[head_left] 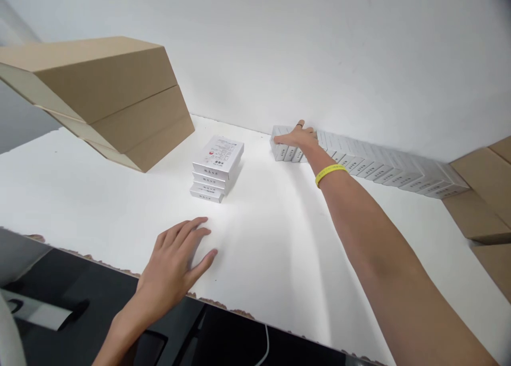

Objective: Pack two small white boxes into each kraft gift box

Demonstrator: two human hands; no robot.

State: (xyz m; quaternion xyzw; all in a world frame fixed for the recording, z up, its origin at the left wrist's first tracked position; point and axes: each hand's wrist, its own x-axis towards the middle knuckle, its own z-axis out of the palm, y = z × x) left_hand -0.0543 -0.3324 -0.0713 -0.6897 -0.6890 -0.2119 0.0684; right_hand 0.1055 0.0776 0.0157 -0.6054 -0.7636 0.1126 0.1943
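Note:
My left hand (178, 262) lies flat on the white tabletop (271, 238) near its front edge, fingers spread, holding nothing. My right hand (298, 138) reaches far across to the wall, its fingers stretched over the left end of a long row of small white boxes (383, 166) standing on edge along the wall. A yellow band (329, 172) circles that wrist. A short stack of flat white boxes (215, 169) sits mid-table, between the two hands and closer to the left one.
Large tilted cardboard cartons (115, 97) stand at the back left. More cardboard boxes (483, 195) sit at the right edge. Below the table's ragged front edge is a dark surface (91, 312) with a white cable (265, 350).

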